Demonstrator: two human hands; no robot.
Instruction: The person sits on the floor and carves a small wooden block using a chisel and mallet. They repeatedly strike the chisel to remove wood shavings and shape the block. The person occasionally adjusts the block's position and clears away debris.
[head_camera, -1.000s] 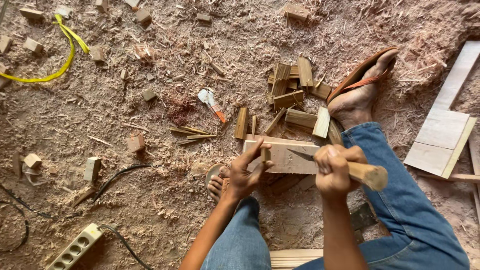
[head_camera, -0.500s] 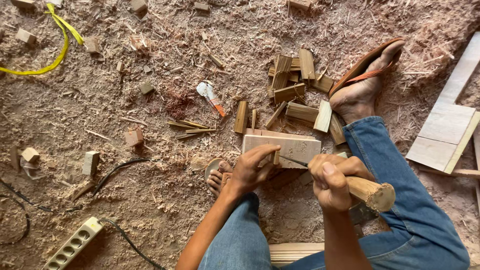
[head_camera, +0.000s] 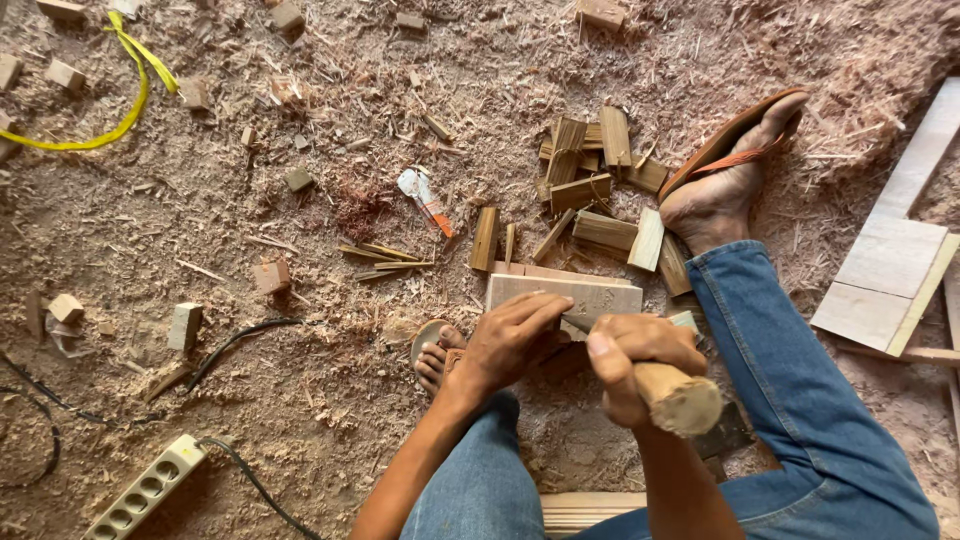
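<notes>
Head view, left hand: left hand (head_camera: 508, 340) lies palm down with fingers spread on the near edge of the pale wooden block (head_camera: 565, 294), pressing it rather than gripping it.
Head view, right hand: right hand (head_camera: 632, 362) is clenched around the round wooden handle (head_camera: 676, 396) of a chisel, whose thin blade (head_camera: 577, 324) slants toward the block just beside the left fingers.
Block: it lies flat on the sawdust floor (head_camera: 300, 400), between the person's two feet, in front of the knees in blue jeans.
Feet: the right foot (head_camera: 722, 195) in a brown sandal is raised on its heel; the left foot's toes (head_camera: 436, 357) show beside the left wrist.
Beyond the block: a heap of wood offcuts (head_camera: 590, 175).
Left of scene: a yellow cord (head_camera: 120, 115), a white power strip (head_camera: 145, 488) and scattered small wood cubes.
Right edge: pale boards (head_camera: 890, 270).
</notes>
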